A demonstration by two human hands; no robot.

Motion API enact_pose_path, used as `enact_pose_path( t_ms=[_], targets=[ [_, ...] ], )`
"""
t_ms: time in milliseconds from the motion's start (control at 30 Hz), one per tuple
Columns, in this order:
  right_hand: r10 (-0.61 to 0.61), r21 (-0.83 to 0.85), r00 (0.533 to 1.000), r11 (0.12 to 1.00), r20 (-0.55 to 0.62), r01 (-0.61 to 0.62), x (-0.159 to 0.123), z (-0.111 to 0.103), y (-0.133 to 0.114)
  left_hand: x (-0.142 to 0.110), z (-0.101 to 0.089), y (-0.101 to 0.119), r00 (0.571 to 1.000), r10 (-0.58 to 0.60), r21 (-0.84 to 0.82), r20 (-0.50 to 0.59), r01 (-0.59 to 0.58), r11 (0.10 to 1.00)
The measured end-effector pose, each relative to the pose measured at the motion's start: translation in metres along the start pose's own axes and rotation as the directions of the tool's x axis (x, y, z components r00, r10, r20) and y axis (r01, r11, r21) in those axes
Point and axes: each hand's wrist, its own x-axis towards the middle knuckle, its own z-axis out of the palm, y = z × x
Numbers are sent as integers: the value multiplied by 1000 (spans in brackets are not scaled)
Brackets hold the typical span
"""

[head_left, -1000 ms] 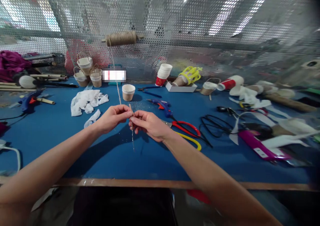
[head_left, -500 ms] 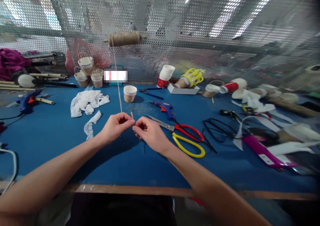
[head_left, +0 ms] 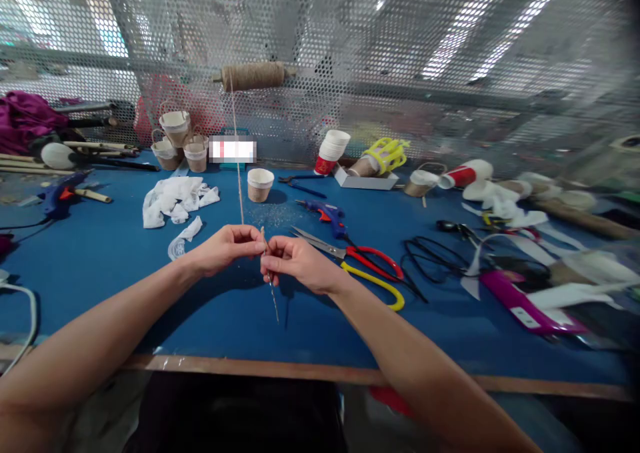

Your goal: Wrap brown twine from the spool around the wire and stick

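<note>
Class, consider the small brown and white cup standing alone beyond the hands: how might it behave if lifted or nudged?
The cup has a thin-looking white rim, so it is probably light and could dent if squeezed. Its mouth is wider than its base, so a high push might tip it. On its side, its round, tapered body would likely roll.

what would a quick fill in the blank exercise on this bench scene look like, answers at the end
1. The twine leads from its spool down to the ____ hand.
2. The scissors have one red handle loop and one ____ one.
3. The glue gun just behind the scissors has a blue body and a ____ trigger.

Answers: left; yellow; red
</note>
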Motion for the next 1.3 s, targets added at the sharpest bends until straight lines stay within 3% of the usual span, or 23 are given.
enact_pose_path(
  t_ms=[167, 300, 367, 500, 700, 833, 967, 1300],
  targets=[
    [-86, -264, 962, 964, -260, 15, 7, 6, 3, 6, 5, -5, 976, 68, 89, -208, -50, 995],
    [-152, -309, 897, 951, -414, 18, 16, 7, 8, 15, 10, -5, 926, 135, 166, -353, -80, 983],
    [-149, -279, 899, 960, -412, 31, 19, 6, 7, 18, 10, -3, 917, 156, 172, -368, -97, 980],
    [-84, -161, 954, 986, -289, 38, 15, 5, 1, 15, 11, 0, 932, 165, 136, -322, -127, 983],
    [-55, 24, 988, 998, -141, 59, 0, 16, 2, -11, 22, -3, 957, 173, -11, -235, -181, 983],
    [-98, 81, 977, 990, -191, 115, -6, 33, 20, -27, 26, -11, 961, 162, -61, -222, -180, 982],
    [-145, 56, 943, 984, -299, 169, -9, 46, 36, -33, 26, -22, 942, 183, -25, -283, -198, 980],
    [-265, -70, 850, 962, -455, 262, -3, 53, 39, -24, 15, -29, 910, 233, 95, -343, -213, 972]
  ],
)
